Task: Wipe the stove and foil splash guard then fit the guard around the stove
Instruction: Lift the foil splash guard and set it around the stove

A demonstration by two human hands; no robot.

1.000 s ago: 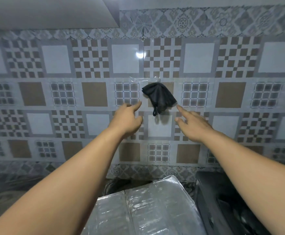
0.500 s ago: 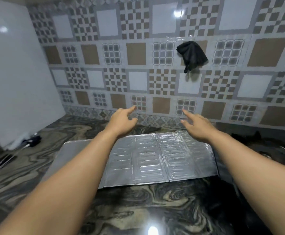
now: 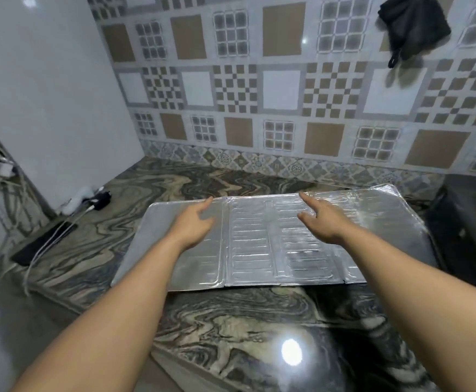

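Countertop (image 3: 231,329): one foil guard (image 3: 259,250), two hands.

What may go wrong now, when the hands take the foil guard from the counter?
1. The foil guard is thin and hinged; the left hand and right hand may crease it while lifting.
2. Its right end lies against the stove and could snag there.
3. The left end might sweep toward the cables.

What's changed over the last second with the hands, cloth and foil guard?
Both hands came down from the black cloth hanging on the tiled wall: the left hand and right hand now reach, open and empty, over the foil splash guard. Nothing was grasped. The cloth stayed hanging, and the guard stayed flat on the countertop.
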